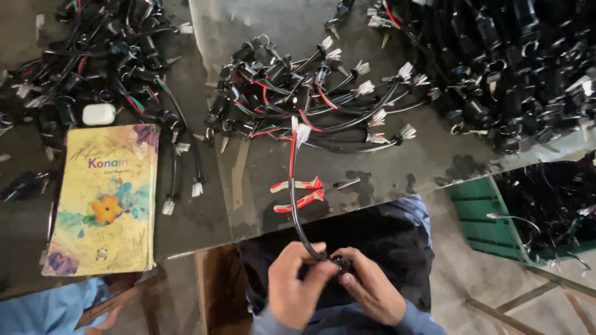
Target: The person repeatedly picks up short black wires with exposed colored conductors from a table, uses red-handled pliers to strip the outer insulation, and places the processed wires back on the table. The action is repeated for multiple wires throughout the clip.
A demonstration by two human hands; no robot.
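Note:
Both my hands meet at the bottom centre, below the table edge, over my lap. My left hand [297, 284] and my right hand [371, 287] grip the black end piece [338, 262] of one wire harness. Its black sleeved cable [297, 217] rises from my fingers up over the table edge to a white connector [302, 131], with red wires running beside it. Two red-and-white tagged leads [303, 192] lie on the table beside the cable.
A heap of similar black harnesses with white connectors [310, 93] lies mid-table, and larger piles sit at the left [99, 49] and right [509, 68]. A yellow flowered notebook [102, 198] and a small white case [99, 114] lie left. A green crate [481, 217] holds more harnesses at right.

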